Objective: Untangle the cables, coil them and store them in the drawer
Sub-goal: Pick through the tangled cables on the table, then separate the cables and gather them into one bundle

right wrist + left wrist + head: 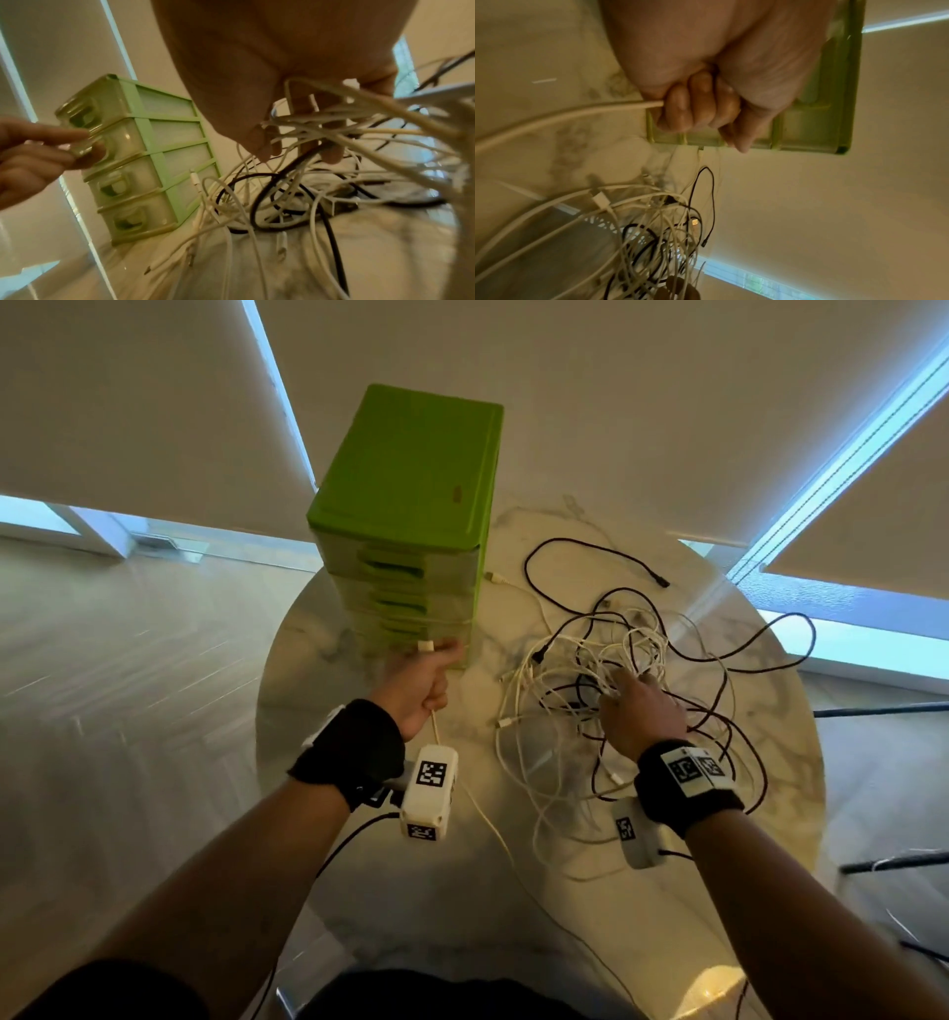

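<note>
A green drawer unit [411, 469] [808, 125] [144, 162] with all drawers closed stands at the back of the round marble table [385, 891]. My left hand [421, 683] [698, 105] [38, 150] is a fist around a white cable [577, 112], close in front of the lower drawers. The cable's plug [425, 646] sticks out above the fist. To the right lies a tangle of white and black cables [606, 660] [654, 229] [282, 192]. My right hand [639, 711] [295, 140] reaches into it, fingers hooked around several white strands.
A black cable [590, 552] loops loose at the back of the table, right of the drawer unit. Dark bars [873, 711] stand beyond the table's right edge. Floor lies beyond the left edge. Walls and blinds are behind.
</note>
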### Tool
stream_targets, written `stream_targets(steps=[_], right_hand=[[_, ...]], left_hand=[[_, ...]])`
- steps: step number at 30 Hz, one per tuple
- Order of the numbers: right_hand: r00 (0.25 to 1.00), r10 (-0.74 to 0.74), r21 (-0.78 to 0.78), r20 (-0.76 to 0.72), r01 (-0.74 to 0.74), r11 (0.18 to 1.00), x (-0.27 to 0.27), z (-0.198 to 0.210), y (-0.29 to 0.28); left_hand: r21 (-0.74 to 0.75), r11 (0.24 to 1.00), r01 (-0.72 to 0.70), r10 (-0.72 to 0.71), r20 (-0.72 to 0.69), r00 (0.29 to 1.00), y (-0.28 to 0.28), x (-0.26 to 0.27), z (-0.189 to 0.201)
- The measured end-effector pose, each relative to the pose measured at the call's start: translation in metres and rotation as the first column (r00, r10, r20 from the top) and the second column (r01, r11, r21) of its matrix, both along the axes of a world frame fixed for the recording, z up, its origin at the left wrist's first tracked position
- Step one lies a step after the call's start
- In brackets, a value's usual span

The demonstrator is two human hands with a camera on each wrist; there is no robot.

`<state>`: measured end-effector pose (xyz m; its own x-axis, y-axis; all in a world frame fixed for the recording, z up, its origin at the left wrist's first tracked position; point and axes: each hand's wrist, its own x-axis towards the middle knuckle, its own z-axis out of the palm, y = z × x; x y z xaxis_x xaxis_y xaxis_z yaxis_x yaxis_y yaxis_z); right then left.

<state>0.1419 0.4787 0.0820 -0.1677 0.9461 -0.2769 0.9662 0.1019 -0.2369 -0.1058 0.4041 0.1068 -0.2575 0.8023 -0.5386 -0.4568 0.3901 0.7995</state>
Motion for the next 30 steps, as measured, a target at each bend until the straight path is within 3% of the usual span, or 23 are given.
stream_targets(steps=[5, 8, 10, 12, 13, 16, 18, 21, 23, 30], right_hand=[[0.956, -0.064, -0.163, -0.287, 0.017, 0.987, 0.001, 0.003, -0.001], [0.891, 0.003, -0.226, -0.455, -0.119, 0.967, -0.010, 0.017, -0.018], [0.874, 0.073, -0.321, -0.480, -0.253, 0.913, -0.017, 0.022, -0.025], [0.923, 0.203, -0.411, -0.327, -0.332, 0.849, -0.021, 0.033, -0.019], [0.941, 0.248, -0.396, -0.230, -0.323, 0.860, -0.023, 0.041, -0.013], [0.974, 0.223, -0.143, -0.037, -0.226, 0.964, -0.038, 0.072, 0.020], [0.960, 0.244, -0.071, 0.135, -0.237, 0.969, -0.057, 0.083, 0.048], [0.876, 0.358, -0.103, 0.324, -0.343, 0.934, -0.099, 0.078, 0.094], [0.862, 0.406, -0.132, 0.302, -0.384, 0.914, -0.125, 0.061, 0.120], [0.929, 0.338, -0.207, 0.150, -0.305, 0.930, -0.164, -0.023, 0.169]], left_hand=[[-0.127, 0.987, 0.094, -0.099, -0.035, 0.994, 0.009, 0.022, -0.020], [-0.146, 0.985, 0.087, -0.093, -0.035, 0.995, 0.016, 0.032, -0.031], [-0.149, 0.986, 0.074, -0.082, -0.049, 0.995, 0.020, 0.039, -0.031], [-0.135, 0.990, 0.039, -0.049, -0.076, 0.996, 0.024, 0.041, -0.024], [-0.128, 0.992, 0.014, -0.024, -0.077, 0.997, 0.024, 0.041, -0.019], [-0.123, 0.992, -0.008, 0.003, -0.043, 0.999, 0.027, 0.033, -0.013], [-0.126, 0.992, -0.022, 0.014, -0.062, 0.998, 0.029, 0.026, -0.013], [-0.155, 0.986, -0.062, 0.050, -0.078, 0.996, 0.034, 0.017, -0.015], [-0.157, 0.987, -0.035, 0.020, -0.095, 0.995, 0.036, 0.011, -0.022], [-0.178, 0.983, 0.039, -0.042, -0.012, 0.999, 0.037, 0.002, -0.044]])
